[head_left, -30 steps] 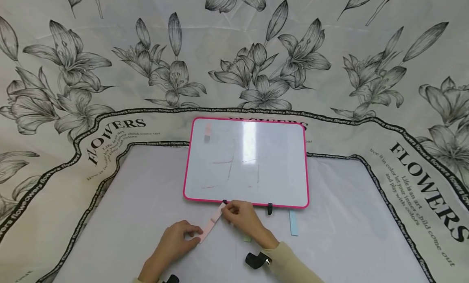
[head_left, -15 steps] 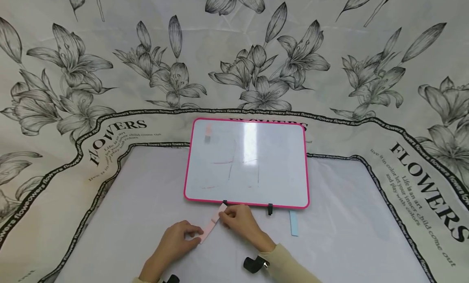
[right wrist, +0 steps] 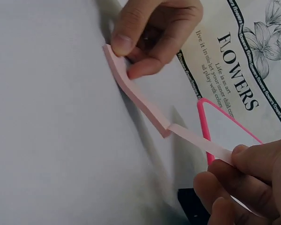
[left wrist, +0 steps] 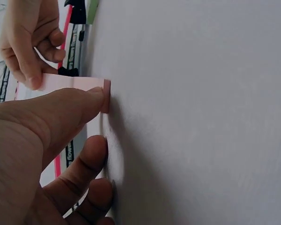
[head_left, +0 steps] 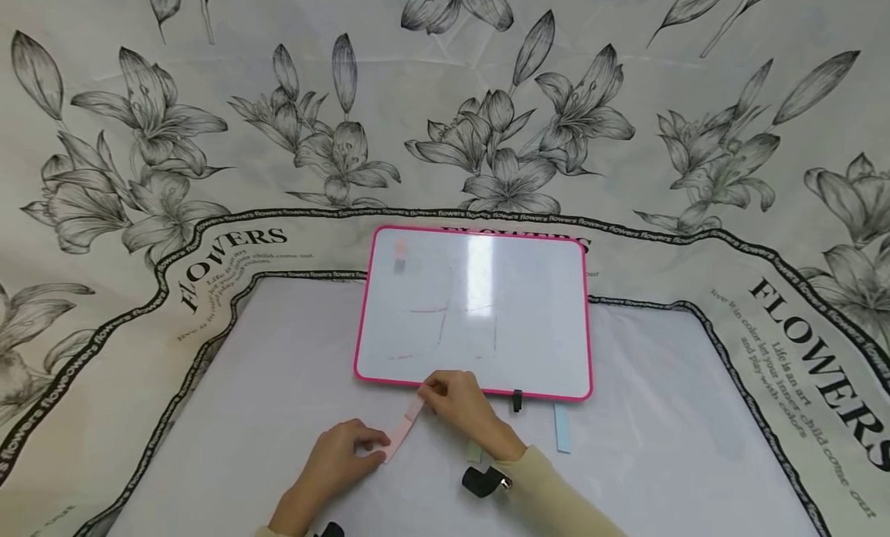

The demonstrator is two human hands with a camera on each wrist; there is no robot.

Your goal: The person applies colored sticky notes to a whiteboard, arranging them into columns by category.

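A narrow pink sticky-note pad (right wrist: 140, 102) stretches between my two hands in front of the whiteboard. My left hand (head_left: 341, 456) pinches its near end between thumb and fingers, with the thumb (left wrist: 86, 101) on the top face in the left wrist view. At the far end, my right hand (head_left: 460, 404) pinches a thin pink sheet (right wrist: 196, 139). That sheet stands up from the pad and still joins it at the pad's end in the right wrist view. The pad's body is thick and slightly bent.
Behind the hands stands a pink-rimmed whiteboard (head_left: 535, 336) with faint marker lines and a small pink-and-grey patch (head_left: 400, 255). A black foot (head_left: 517, 401) shows at its lower edge. Green (head_left: 474, 451) and blue (head_left: 562, 429) strips lie on the white cloth.
My right hand has moved slightly away toward the whiteboard's lower edge, covering one black foot. The green strip shows again beneath the right wrist. My left hand keeps its hold on the pad.
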